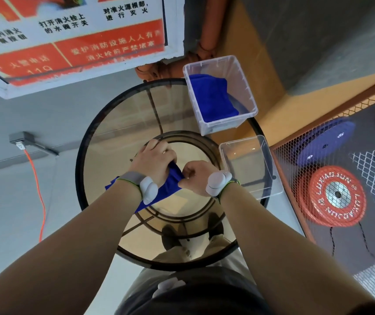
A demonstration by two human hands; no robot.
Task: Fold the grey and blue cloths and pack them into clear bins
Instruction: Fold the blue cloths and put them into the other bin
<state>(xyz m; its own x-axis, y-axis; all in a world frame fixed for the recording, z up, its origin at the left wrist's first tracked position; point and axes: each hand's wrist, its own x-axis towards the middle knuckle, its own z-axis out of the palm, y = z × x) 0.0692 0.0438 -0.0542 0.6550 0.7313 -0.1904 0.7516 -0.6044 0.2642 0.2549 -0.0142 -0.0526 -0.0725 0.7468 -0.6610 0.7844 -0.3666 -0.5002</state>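
Over a round glass table [104,123], the left hand [152,159] and right hand [195,177] each hold a tight grip on one blue cloth [170,185]; squaring its edges before creasing would help. Two clear bins: far bin [248,87] holds one blue cloth, near bin [270,178] none.

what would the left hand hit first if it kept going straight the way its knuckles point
Probably nothing soon: the left hand points up-frame over the bare glass table. The bin with blue cloth sits off to its right. Depth is unclear.
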